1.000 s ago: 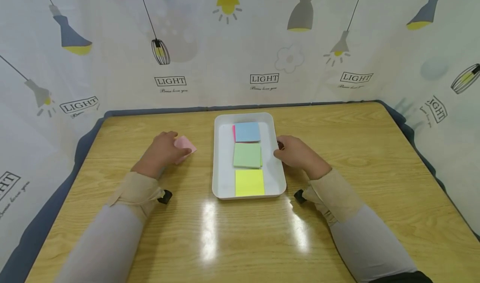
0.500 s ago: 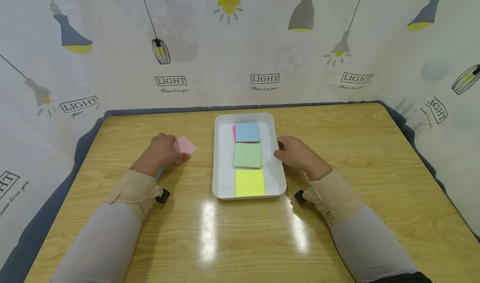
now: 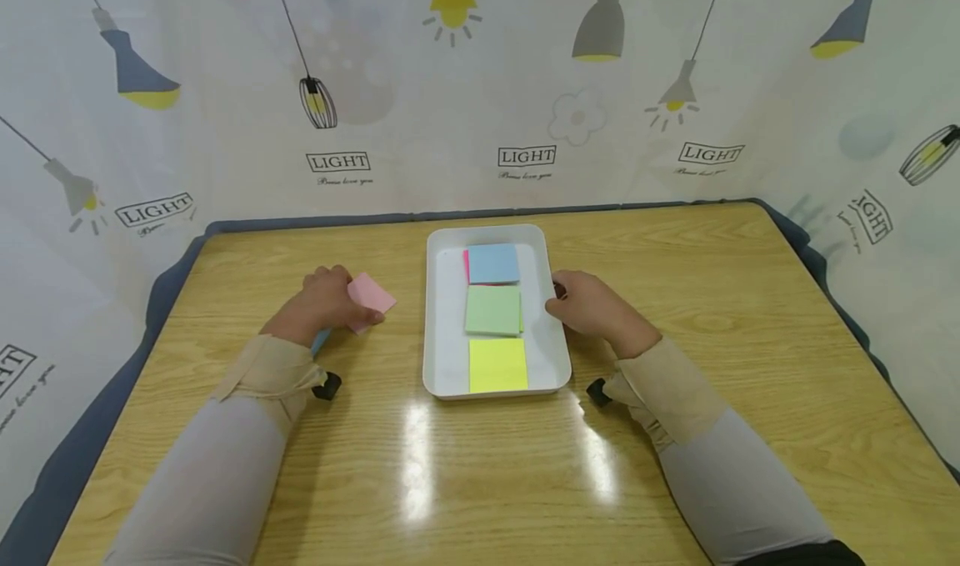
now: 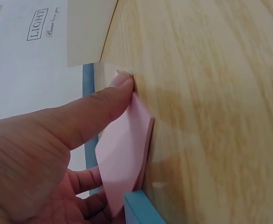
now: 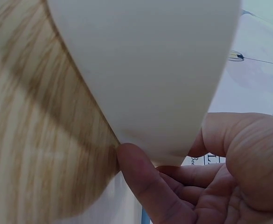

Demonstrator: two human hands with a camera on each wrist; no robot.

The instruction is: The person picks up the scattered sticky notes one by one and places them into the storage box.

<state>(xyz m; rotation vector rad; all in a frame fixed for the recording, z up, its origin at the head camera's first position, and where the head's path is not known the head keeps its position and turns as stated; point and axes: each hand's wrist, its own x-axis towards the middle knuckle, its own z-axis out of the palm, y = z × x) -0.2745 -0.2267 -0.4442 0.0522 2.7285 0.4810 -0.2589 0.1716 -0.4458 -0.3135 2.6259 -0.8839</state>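
My left hand (image 3: 339,301) pinches a pink sticky-note pad (image 3: 371,296) against the wooden table, left of a white tray (image 3: 444,324). In the left wrist view the thumb (image 4: 94,112) presses the pink pad (image 4: 127,149), and a blue pad's corner (image 4: 141,211) shows beneath the palm. That blue pad (image 3: 321,341) also peeks out under the wrist in the head view. My right hand (image 3: 568,296) grips the tray's right rim; its thumb (image 5: 145,186) lies against the tray wall (image 5: 141,70). The tray holds a blue pad (image 3: 493,263), a green pad (image 3: 492,310) and a yellow pad (image 3: 498,365).
A pink sliver (image 3: 466,264) shows under the tray's blue pad. A printed curtain (image 3: 525,116) closes off the back and both sides of the table. Bare tabletop (image 3: 712,299) stretches to the right of the tray and along the front.
My left hand has drawn back slightly with the pink pad, uncovering the blue pad's edge under the wrist. The right hand and the tray have stayed where they were.
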